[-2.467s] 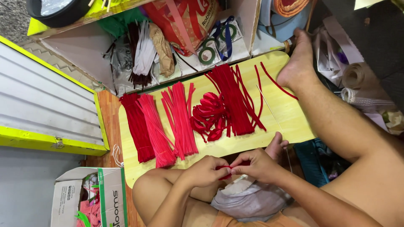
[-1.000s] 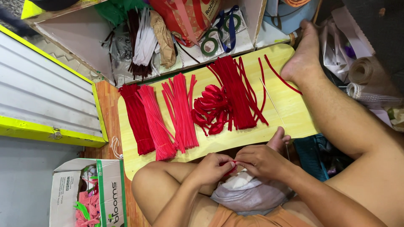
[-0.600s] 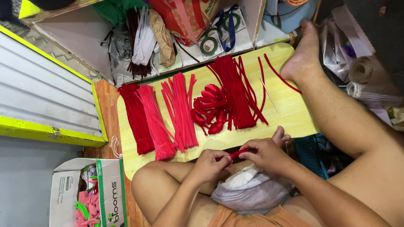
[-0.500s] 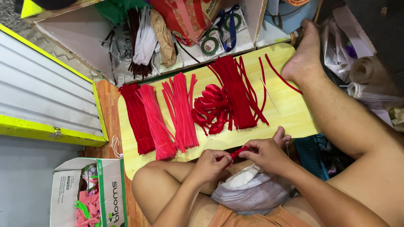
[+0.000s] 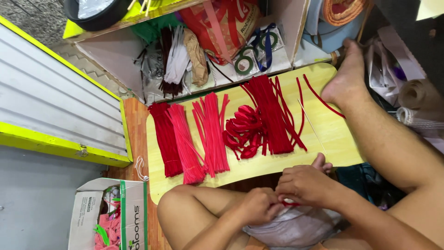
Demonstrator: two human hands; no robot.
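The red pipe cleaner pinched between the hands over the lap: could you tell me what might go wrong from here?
1. The red pipe cleaner is barely visible between the left hand and right hand; it could slip out.
2. The foot rests on the yellow board beside loose red stems; a shift might scatter them.

A pale wooden board (image 5: pixel 282 164) carries dark red stems (image 5: pixel 164 139) at its left end. Beyond the board lie green tape rolls (image 5: pixel 252 58); a cardboard box (image 5: pixel 113 215) sits at its near-left corner.
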